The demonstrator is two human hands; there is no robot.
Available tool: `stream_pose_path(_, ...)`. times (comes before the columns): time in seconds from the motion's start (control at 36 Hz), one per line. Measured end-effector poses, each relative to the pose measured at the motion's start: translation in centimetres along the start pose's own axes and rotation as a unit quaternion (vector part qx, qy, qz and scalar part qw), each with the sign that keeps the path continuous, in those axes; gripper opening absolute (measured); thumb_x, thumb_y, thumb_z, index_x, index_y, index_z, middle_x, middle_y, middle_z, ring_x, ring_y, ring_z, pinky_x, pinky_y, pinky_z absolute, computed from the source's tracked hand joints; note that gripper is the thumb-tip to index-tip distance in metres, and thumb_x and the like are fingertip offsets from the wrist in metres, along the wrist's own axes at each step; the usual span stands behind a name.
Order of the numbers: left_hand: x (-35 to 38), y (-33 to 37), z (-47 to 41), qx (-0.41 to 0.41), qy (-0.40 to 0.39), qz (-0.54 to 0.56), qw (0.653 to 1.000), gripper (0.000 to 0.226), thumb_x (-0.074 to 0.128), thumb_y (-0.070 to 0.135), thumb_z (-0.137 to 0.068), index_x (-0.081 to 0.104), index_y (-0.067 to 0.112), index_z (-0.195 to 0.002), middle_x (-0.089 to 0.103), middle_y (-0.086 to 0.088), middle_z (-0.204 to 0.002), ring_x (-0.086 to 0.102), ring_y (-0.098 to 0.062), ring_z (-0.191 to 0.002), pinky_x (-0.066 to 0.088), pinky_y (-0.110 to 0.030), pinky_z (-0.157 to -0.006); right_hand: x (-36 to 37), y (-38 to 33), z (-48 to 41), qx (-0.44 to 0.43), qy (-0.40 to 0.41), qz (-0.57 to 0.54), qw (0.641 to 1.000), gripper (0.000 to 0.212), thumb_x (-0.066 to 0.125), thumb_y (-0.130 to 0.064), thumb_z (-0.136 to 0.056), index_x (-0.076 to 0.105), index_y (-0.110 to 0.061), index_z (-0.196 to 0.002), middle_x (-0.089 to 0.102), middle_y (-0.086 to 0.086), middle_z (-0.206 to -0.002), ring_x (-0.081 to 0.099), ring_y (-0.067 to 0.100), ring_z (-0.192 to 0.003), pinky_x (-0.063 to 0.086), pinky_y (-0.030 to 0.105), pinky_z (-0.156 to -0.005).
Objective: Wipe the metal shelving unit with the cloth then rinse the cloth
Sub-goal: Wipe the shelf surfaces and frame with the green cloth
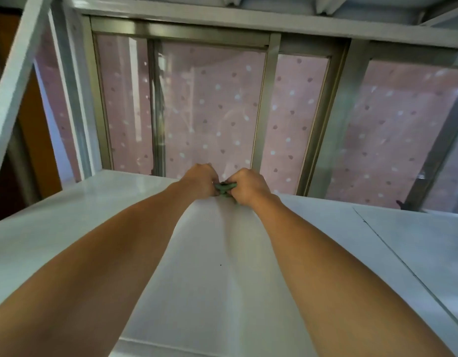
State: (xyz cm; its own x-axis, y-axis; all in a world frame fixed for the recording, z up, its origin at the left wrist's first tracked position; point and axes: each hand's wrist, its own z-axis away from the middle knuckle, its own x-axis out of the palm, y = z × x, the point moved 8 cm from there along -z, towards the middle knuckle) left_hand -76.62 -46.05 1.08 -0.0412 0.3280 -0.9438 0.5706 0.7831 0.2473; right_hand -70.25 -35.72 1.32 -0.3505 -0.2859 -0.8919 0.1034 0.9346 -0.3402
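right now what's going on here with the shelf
A person reaches both arms out over a white shelf. The left hand and right hand are closed together on a small bunched green cloth, held at the shelf's far edge by the window. It looks like mid-wipe; most of the cloth is hidden in the hands.

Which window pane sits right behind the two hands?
The middle pane with the pink dotted curtain, between two bronze uprights. Both hands, left hand and right hand, gripping the green cloth, overlap its bottom edge.
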Motion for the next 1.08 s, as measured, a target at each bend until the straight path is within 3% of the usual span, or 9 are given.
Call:
stream_pose_path(0.14,0.2,0.4,-0.4,-0.022,-0.004,0.018,1.0,0.025,0.071,0.034,-0.085,0.077,0.017,-0.103,0.067,-0.005,-0.121,0.061,-0.025,-0.111,0.047,-0.026,-0.085,-0.2,1.1,-0.3,-0.008,0.002,-0.014,1.0,0.033,0.063,-0.016,-0.087,0.078,-0.034,-0.11,0.072,0.007,-0.109,0.065,0.031,-0.096,0.057,0.034,-0.083)
stream_pose_path(0.28,0.4,1.6,0.4,-0.039,0.001,0.038,0.999,0.029,0.071,0.034,-0.086,0.077,0.016,-0.107,0.069,-0.006,-0.115,0.062,-0.026,-0.108,0.05,-0.029,-0.087,-0.5,2.1,-0.1,-0.006,0.009,-0.013,1.0,0.029,0.064,-0.017,-0.087,0.079,-0.03,-0.108,0.073,0.008,-0.106,0.067,0.033,-0.095,0.058,0.037,-0.084)
stream_pose_path(0.44,0.5,3.9,2.1,-0.042,0.009,0.041,0.998,0.019,0.071,0.027,-0.085,0.077,0.015,-0.099,0.071,-0.008,-0.107,0.065,-0.027,-0.102,0.051,-0.03,-0.083,-1.5,3.1,2.0,0.006,0.02,-0.004,1.0,0.031,0.062,-0.018,-0.088,0.078,-0.031,-0.111,0.071,0.011,-0.108,0.066,0.036,-0.097,0.058,0.037,-0.087)
stream_pose_path(0.64,0.3,5.6,5.6,-0.031,0.008,0.029,0.999,0.022,0.07,0.031,-0.087,0.077,0.015,-0.101,0.071,-0.007,-0.105,0.065,-0.027,-0.101,0.052,-0.029,-0.081,-2.9,2.8,6.0,0.006,0.015,0.005,1.0,0.036,0.061,-0.016,-0.087,0.077,-0.032,-0.115,0.069,0.013,-0.112,0.065,0.035,-0.098,0.056,0.034,-0.086)
stream_pose_path(0.78,-0.4,6.4,9.1,-0.023,0.007,0.027,0.999,0.023,0.068,0.03,-0.089,0.077,0.015,-0.104,0.07,-0.006,-0.107,0.064,-0.027,-0.103,0.052,-0.029,-0.082,-3.6,1.8,9.5,0.01,0.011,0.016,1.0,0.038,0.06,-0.014,-0.086,0.076,-0.033,-0.114,0.069,0.011,-0.108,0.063,0.033,-0.094,0.051,0.028,-0.075)
stream_pose_path(0.92,-1.0,6.8,13.3,-0.004,0.003,0.023,1.0,0.023,0.069,0.032,-0.088,0.077,0.015,-0.1,0.07,-0.006,-0.106,0.062,-0.026,-0.103,0.05,-0.028,-0.08,-4.5,0.1,14.0,0.024,0.017,0.016,0.999,0.037,0.063,-0.013,-0.084,0.078,-0.034,-0.111,0.071,0.009,-0.103,0.065,0.032,-0.089,0.057,0.032,-0.081)
stream_pose_path(1.08,-1.9,7.6,19.0,0.019,0.008,0.027,0.999,0.016,0.071,0.031,-0.086,0.077,0.019,-0.094,0.07,-0.004,-0.104,0.062,-0.025,-0.102,0.044,-0.025,-0.073,-5.7,-2.1,20.5,0.032,0.026,0.033,0.999,0.032,0.064,-0.014,-0.085,0.079,-0.031,-0.108,0.073,0.008,-0.099,0.064,0.03,-0.085,0.056,0.03,-0.075)
